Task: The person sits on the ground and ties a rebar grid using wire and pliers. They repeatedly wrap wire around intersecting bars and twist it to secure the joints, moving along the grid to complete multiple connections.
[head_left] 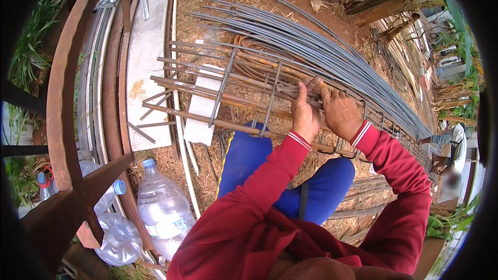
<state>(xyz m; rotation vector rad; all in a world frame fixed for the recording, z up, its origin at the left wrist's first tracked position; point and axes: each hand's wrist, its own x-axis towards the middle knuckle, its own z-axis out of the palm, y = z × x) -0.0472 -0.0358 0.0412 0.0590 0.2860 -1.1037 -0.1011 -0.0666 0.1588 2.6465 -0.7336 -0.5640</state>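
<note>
A long rebar cage (233, 122) of rusty bars and square stirrups (222, 87) stretches from the left middle toward the far right, across my knees. Over its upper bars my two hands meet. My left hand (306, 116), thumb side up, is closed on a greyish bundle that looks like thin wire (286, 89). Pressed close on its right, my right hand (340, 111) has its fingers curled round the same bundle. The fingers hide most of the bundle, and whether they also touch the bar beneath cannot be made out.
Beyond the cage lie loose grey rebars (290, 21) and a rusty wire coil (249, 59). Left are a pale board (148, 62), short bar pieces (141, 133), clear plastic bottles (163, 202) and a brown metal frame (59, 78). Another person (450, 148) is at the far right.
</note>
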